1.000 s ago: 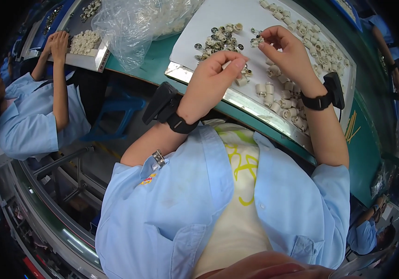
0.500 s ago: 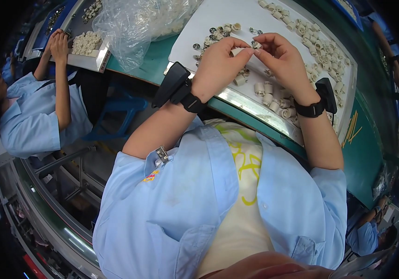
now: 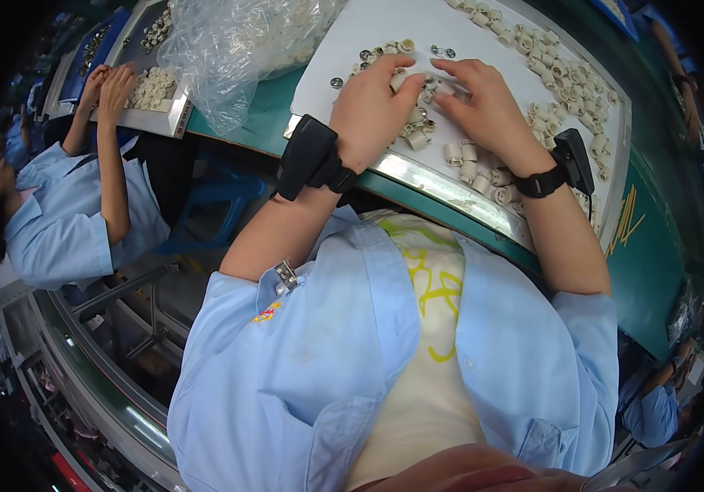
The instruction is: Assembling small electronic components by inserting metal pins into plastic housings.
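My left hand [image 3: 375, 107] is over the left part of a white-lined tray [image 3: 352, 33]. Its thumb and forefinger curl around a small white cylindrical part [image 3: 398, 80], most of which the hand hides. To its right, my right hand [image 3: 483, 107] has its thumb and fingers apart, close to a few small white and metal pieces [image 3: 429, 86]. Below the hands, short white hollow cylinders [image 3: 468, 160] stand and lie near the tray's front edge. Small round metal pieces [image 3: 443, 52] lie beyond the hands.
Many more white cylinders [image 3: 569, 82] spread along the tray's right side. A clear plastic bag [image 3: 229, 57] of pale parts sits on the green tabletop [image 3: 274, 107] at left. A co-worker [image 3: 73, 197] sits at far left beside another tray [image 3: 175, 115]. Yellowish sticks [image 3: 626, 221] lie at right.
My hands were together at the fingertips over a small metal-and-white piece. They have since drawn apart, and the right hand's fingers have spread and come lower.
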A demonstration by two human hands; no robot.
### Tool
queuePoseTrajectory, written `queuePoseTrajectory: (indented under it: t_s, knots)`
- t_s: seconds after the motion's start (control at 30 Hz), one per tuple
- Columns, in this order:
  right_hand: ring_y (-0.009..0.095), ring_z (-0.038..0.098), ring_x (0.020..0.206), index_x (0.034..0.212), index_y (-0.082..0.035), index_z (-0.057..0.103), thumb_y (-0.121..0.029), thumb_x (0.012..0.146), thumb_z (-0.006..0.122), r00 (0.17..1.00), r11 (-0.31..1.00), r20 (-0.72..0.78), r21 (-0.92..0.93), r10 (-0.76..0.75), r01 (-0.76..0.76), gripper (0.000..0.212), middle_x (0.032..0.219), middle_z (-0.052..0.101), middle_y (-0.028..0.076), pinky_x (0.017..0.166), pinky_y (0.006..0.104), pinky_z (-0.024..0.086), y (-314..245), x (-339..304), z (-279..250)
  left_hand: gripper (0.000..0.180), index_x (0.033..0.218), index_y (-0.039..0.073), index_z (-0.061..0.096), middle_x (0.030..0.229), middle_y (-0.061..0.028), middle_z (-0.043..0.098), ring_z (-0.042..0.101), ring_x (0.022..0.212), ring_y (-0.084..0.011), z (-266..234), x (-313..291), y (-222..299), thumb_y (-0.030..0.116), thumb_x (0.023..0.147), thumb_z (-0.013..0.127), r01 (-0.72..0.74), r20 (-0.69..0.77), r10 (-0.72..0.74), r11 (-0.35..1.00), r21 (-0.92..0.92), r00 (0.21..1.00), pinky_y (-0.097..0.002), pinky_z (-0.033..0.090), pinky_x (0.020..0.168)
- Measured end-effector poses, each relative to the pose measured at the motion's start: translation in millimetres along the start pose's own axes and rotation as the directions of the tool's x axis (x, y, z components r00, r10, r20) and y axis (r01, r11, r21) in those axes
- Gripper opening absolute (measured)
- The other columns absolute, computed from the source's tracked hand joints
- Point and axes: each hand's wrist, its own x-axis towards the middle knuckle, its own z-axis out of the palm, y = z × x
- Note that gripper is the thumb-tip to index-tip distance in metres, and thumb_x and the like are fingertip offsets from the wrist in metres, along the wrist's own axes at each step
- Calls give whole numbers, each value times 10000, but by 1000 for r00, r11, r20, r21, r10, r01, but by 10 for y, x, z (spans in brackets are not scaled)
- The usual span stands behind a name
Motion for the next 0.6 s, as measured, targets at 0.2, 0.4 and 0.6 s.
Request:
queuePoseTrajectory:
  t_s: [0.2,0.4,0.6]
  knots:
    - [253,512,868,1010,-95,599,-164,695,674,985,926,-13,-345,-170,155,331,902,552,83,748,339,413,41,-14,87,322,1013,13,567,733,-143,618,586,644,-215,17,-11,-52,259,805,568,-28,-69,15,983,-184,998,-310,459,601]
    - [272,498,887,954,-80,608,-163,692,674,975,911,-23,-363,-219,196,283,901,548,76,780,357,393,-91,-21,85,301,973,8,581,729,-124,617,568,617,-176,-7,-61,-43,257,804,573,-19,-54,10,983,-181,998,-278,451,584]
    - [240,516,893,931,-65,612,-152,749,627,969,932,-86,-307,-230,194,202,928,562,63,768,327,403,39,28,108,261,933,3,597,720,-93,620,555,599,-131,-40,-126,-26,235,816,567,-13,-26,6,968,-252,1000,-245,439,566]
